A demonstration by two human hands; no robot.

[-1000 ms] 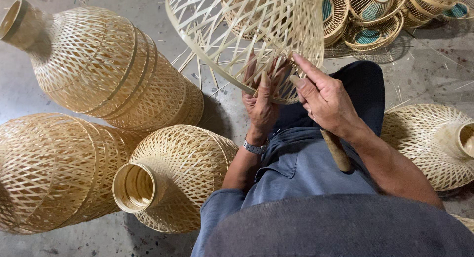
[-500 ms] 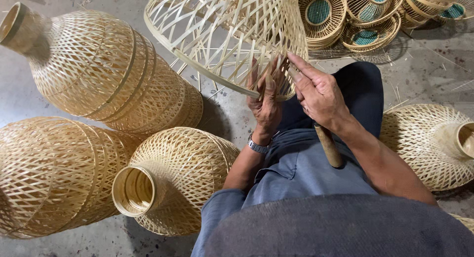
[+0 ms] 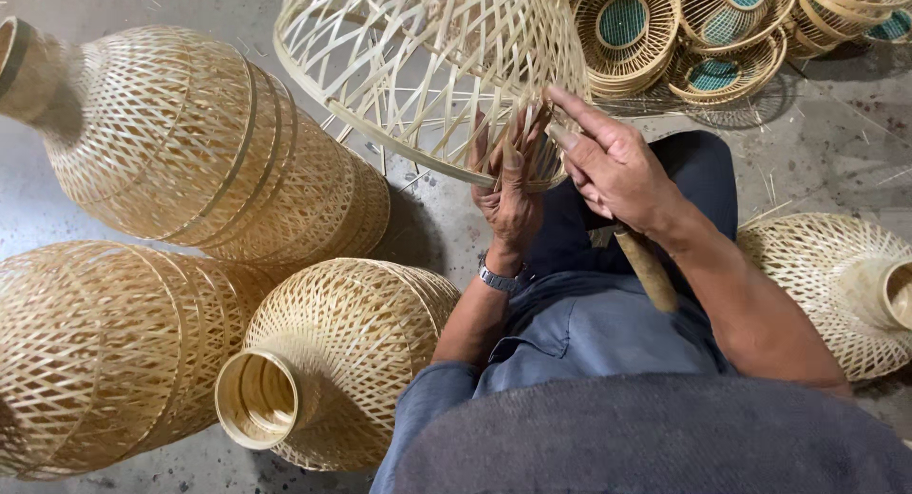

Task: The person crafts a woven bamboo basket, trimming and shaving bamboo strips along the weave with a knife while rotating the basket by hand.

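An open-weave bamboo frame (image 3: 418,66), pale and dome-shaped, is tipped over my knees with its round rim facing me. My left hand (image 3: 508,185), a watch on its wrist, grips the rim and loose strips from below, fingers curled through the weave. My right hand (image 3: 617,166) rests on the same rim section just to the right, fingers pressing the strips. A bamboo stick handle (image 3: 649,269) shows under my right wrist; whether the hand holds it I cannot tell.
Finished woven bamboo lampshades lie on the concrete floor: one at upper left (image 3: 190,142), one at lower left (image 3: 95,351), one beside my left elbow (image 3: 332,361), another at right (image 3: 836,285). Stacked round baskets with teal centres (image 3: 703,33) sit at the top right.
The bamboo frame has swung leftward and tilted further, showing more of its rim. Both hands have stayed at the same rim spot, fingers shifting slightly.
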